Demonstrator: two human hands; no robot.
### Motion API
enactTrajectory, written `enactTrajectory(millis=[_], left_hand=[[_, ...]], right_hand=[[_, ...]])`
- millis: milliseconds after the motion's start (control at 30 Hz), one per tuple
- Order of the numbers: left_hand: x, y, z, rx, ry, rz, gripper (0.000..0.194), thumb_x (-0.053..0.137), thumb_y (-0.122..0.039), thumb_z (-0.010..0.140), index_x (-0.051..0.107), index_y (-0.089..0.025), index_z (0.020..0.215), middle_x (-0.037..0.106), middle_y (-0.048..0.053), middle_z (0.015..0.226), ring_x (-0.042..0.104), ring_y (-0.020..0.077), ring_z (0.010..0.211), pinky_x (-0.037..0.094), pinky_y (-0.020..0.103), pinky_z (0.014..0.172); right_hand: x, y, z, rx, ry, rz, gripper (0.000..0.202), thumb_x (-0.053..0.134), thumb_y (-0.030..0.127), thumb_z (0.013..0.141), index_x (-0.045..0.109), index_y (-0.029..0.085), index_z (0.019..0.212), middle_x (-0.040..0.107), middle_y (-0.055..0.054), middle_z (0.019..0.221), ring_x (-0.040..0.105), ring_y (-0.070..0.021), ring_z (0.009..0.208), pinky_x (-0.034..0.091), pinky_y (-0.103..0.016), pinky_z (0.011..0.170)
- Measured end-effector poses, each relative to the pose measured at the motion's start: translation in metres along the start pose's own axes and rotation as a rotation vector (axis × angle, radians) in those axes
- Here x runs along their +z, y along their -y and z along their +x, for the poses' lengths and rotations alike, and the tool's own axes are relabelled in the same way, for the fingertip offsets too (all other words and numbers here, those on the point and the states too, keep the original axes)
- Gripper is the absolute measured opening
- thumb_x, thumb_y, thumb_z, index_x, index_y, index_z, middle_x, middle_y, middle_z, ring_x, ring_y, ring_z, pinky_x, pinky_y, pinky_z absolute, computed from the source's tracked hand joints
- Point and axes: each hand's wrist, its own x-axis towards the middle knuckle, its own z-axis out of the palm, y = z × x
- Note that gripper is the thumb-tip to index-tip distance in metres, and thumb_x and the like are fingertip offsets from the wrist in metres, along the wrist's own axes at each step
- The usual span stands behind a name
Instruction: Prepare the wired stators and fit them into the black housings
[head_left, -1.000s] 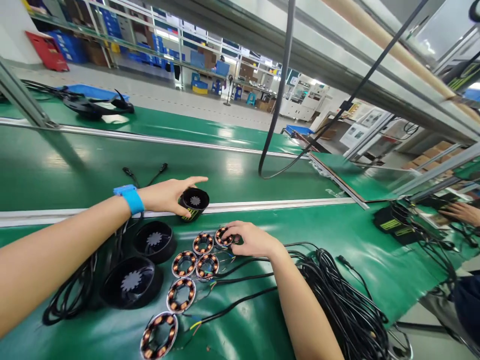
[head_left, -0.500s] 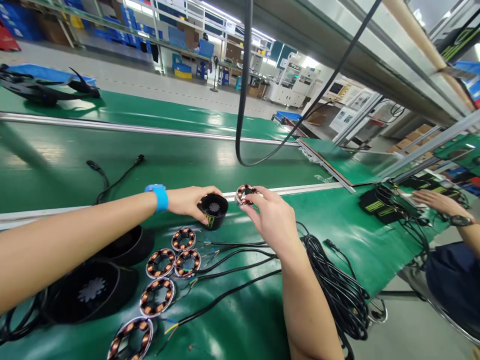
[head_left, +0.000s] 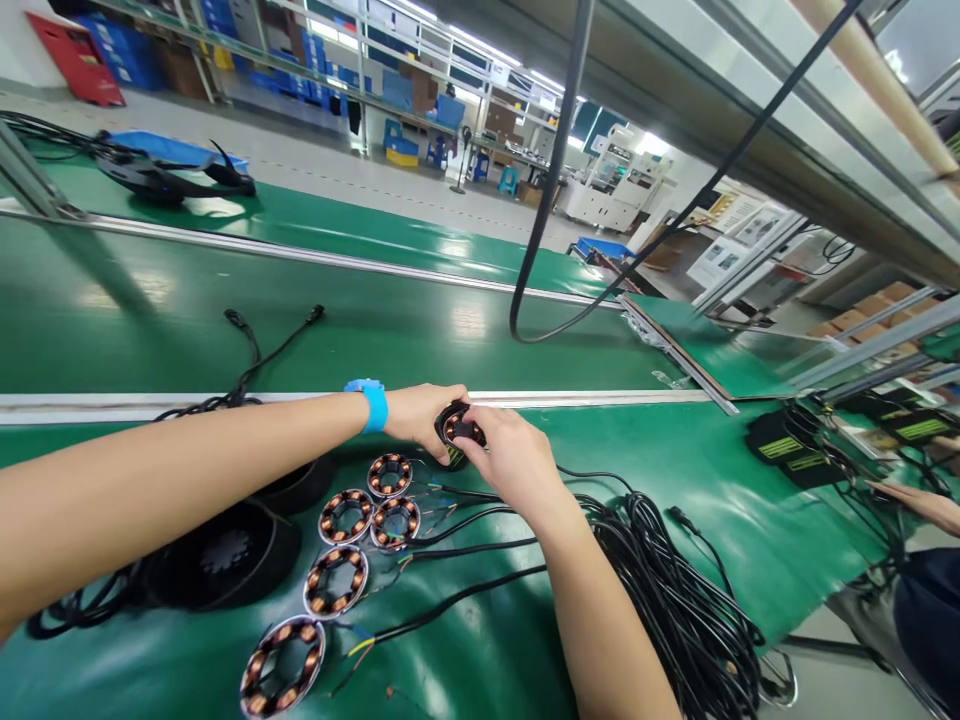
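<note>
My left hand, with a blue watch band at the wrist, is closed around a black cylindrical housing with yellow-green markings. My right hand pinches a copper-wound stator ring at the housing's open mouth; how deep it sits is partly hidden by the fingers. Several more stator rings with copper coils lie on the green mat just below my hands, with stripped coloured wire ends beside them. Two larger black housings lie under my left forearm, partly covered by it.
A big bundle of black cables lies right of my right forearm. A black cable hangs in a loop ahead. More black housings stand at the right, near a co-worker's hand. A metal rail crosses the bench.
My right hand has brought the stator ring left, from beside the black housing to its mouth. My left hand still grips the housing. The camera view has shifted somewhat.
</note>
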Motion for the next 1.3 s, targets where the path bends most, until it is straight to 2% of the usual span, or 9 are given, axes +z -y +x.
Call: enactTrajectory(millis=[167, 300, 433, 567, 667, 733, 900, 1033, 1300], left_hand=[[-0.017, -0.004, -0.021, 0.005, -0.031, 0.072, 0.093, 0.089, -0.045, 0.064, 0.048, -0.021, 0.144, 0.061, 0.012, 0.144, 0.059, 0.0340, 0.131, 0.046, 0.038, 0.109], [-0.048, -0.004, -0.079, -0.061, 0.035, 0.153, 0.095, 0.084, -0.059, 0.070, 0.050, -0.025, 0.152, 0.057, 0.012, 0.150, 0.055, 0.0353, 0.137, 0.042, 0.038, 0.115], [-0.068, 0.000, -0.143, -0.277, 0.119, 0.198, 0.091, 0.088, -0.054, 0.063, 0.059, -0.032, 0.147, 0.061, 0.008, 0.148, 0.060, 0.0373, 0.131, 0.047, 0.038, 0.111], [-0.065, 0.009, -0.174, -0.381, 0.114, 0.238, 0.084, 0.086, -0.046, 0.066, 0.061, -0.035, 0.145, 0.061, 0.006, 0.148, 0.060, 0.0378, 0.133, 0.048, 0.039, 0.111], [-0.057, 0.014, -0.177, -0.339, 0.103, 0.220, 0.073, 0.083, -0.047, 0.071, 0.065, -0.035, 0.141, 0.064, 0.005, 0.146, 0.061, 0.0360, 0.133, 0.048, 0.038, 0.111], [-0.053, 0.015, -0.176, -0.290, 0.093, 0.187, 0.069, 0.080, -0.048, 0.075, 0.065, -0.034, 0.141, 0.065, 0.005, 0.145, 0.062, 0.0342, 0.131, 0.048, 0.036, 0.112], [-0.043, 0.004, -0.175, -0.180, 0.055, 0.183, 0.060, 0.067, -0.043, 0.091, 0.058, -0.026, 0.148, 0.063, 0.009, 0.147, 0.062, 0.0293, 0.132, 0.046, 0.035, 0.115], [-0.031, -0.010, -0.174, -0.171, -0.014, 0.294, 0.066, 0.073, -0.027, 0.081, 0.059, -0.017, 0.144, 0.064, 0.013, 0.143, 0.064, 0.0297, 0.130, 0.047, 0.035, 0.117], [-0.027, -0.019, -0.152, -0.192, -0.117, 0.382, 0.088, 0.079, -0.026, 0.070, 0.046, -0.022, 0.151, 0.069, 0.012, 0.130, 0.070, 0.0357, 0.116, 0.056, 0.040, 0.101]], right_hand=[[0.014, -0.007, 0.002, 0.039, -0.031, 0.032, 0.061, 0.069, 0.052, 0.099, 0.054, 0.022, 0.149, 0.054, -0.014, 0.156, 0.059, -0.0315, 0.135, 0.056, -0.044, 0.102], [0.016, -0.011, 0.004, 0.095, -0.025, 0.033, 0.078, 0.077, 0.043, 0.090, 0.044, 0.019, 0.156, 0.060, -0.014, 0.151, 0.065, -0.0312, 0.129, 0.056, -0.043, 0.103], [0.003, -0.023, 0.003, 0.205, -0.005, -0.075, 0.065, 0.078, 0.048, 0.086, 0.059, 0.024, 0.143, 0.068, -0.012, 0.142, 0.070, -0.0332, 0.120, 0.058, -0.042, 0.092], [-0.015, -0.056, -0.005, 0.377, 0.004, -0.245, 0.056, 0.075, 0.047, 0.090, 0.063, 0.018, 0.136, 0.074, -0.018, 0.127, 0.071, -0.0364, 0.113, 0.057, -0.046, 0.090], [-0.017, -0.063, -0.011, 0.266, -0.149, -0.345, 0.058, 0.076, 0.041, 0.093, 0.062, 0.013, 0.142, 0.063, -0.025, 0.143, 0.062, -0.0416, 0.127, 0.050, -0.056, 0.104], [-0.010, -0.046, -0.012, 0.073, -0.201, -0.201, 0.044, 0.068, 0.040, 0.100, 0.068, 0.017, 0.137, 0.061, -0.021, 0.147, 0.058, -0.0373, 0.133, 0.045, -0.055, 0.112], [0.030, 0.032, 0.002, -0.356, 0.130, 0.128, 0.042, 0.043, 0.047, 0.112, 0.080, 0.029, 0.119, 0.063, -0.007, 0.148, 0.056, -0.0266, 0.135, 0.042, -0.046, 0.115], [0.049, 0.051, 0.010, -0.230, 0.155, -0.063, 0.047, 0.039, 0.050, 0.112, 0.081, 0.028, 0.114, 0.071, -0.009, 0.135, 0.064, -0.0311, 0.121, 0.048, -0.047, 0.101], [0.051, 0.024, 0.013, -0.082, 0.108, -0.017, 0.024, 0.060, 0.034, 0.106, 0.079, 0.022, 0.098, 0.075, -0.006, 0.116, 0.075, -0.0227, 0.093, 0.050, -0.029, 0.075]])
